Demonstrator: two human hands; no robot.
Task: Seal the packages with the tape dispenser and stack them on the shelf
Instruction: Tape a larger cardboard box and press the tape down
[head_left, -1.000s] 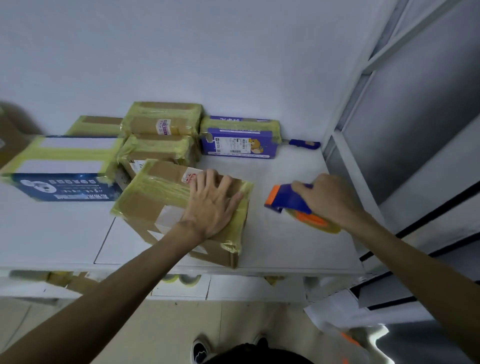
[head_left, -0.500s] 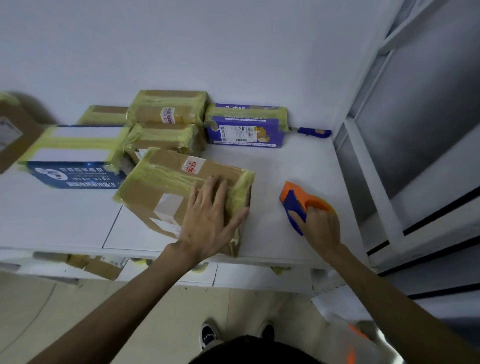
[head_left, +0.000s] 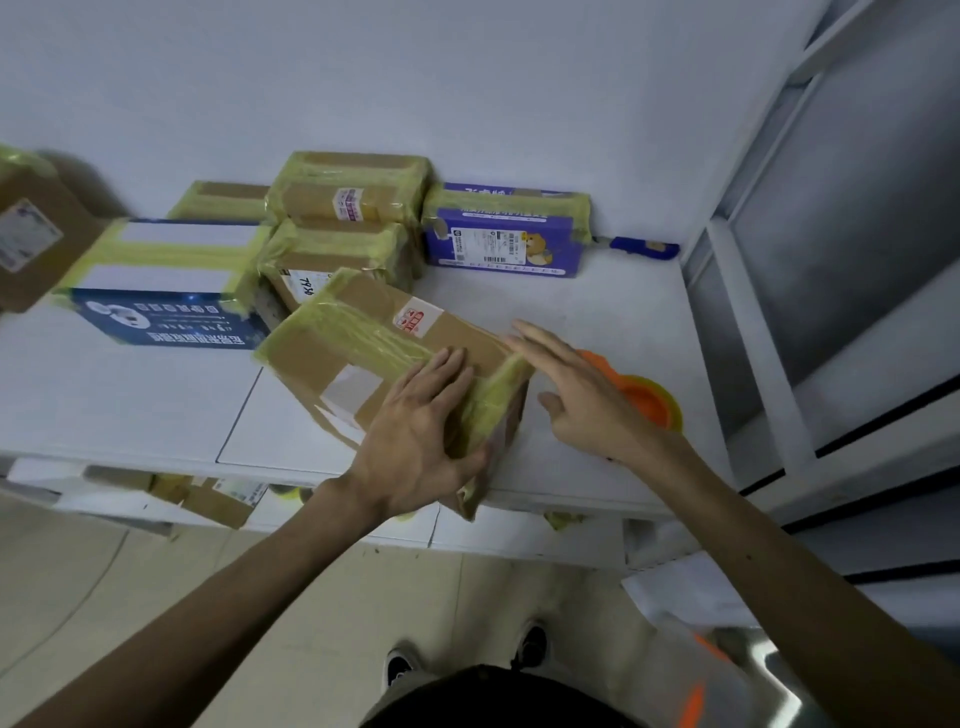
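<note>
Two bare hands are at a brown cardboard box (head_left: 353, 338) wrapped in yellow-green tape. This box lies on the white shelf (head_left: 130, 400), turned at a slant. Its near corner pokes out a little over the front edge.

The left hand (head_left: 415, 441) lies flat on top of the box near that end. Its fingers are straight and close together, and its thumb goes down over the near side.

The right hand (head_left: 582, 400) is spread wide and holds nothing. Its fingers are straight, and the tips are by the right top edge of the box. I cannot tell if they touch it.

Behind this hand lies the orange tape dispenser (head_left: 649, 405) with its roll of yellowish tape. It rests on the shelf just to the right of the box, and the hand hides part of it.

More taped packages sit farther back. A blue and white box (head_left: 166, 270) is on the left. Two small brown boxes (head_left: 348, 197) are stacked in the middle by the wall. A purple box (head_left: 504, 234) stands to the right of them, with a blue handle (head_left: 644, 247) just beside it.

Down below, two dark shoes (head_left: 400, 670) stand on the pale floor (head_left: 260, 597).
</note>
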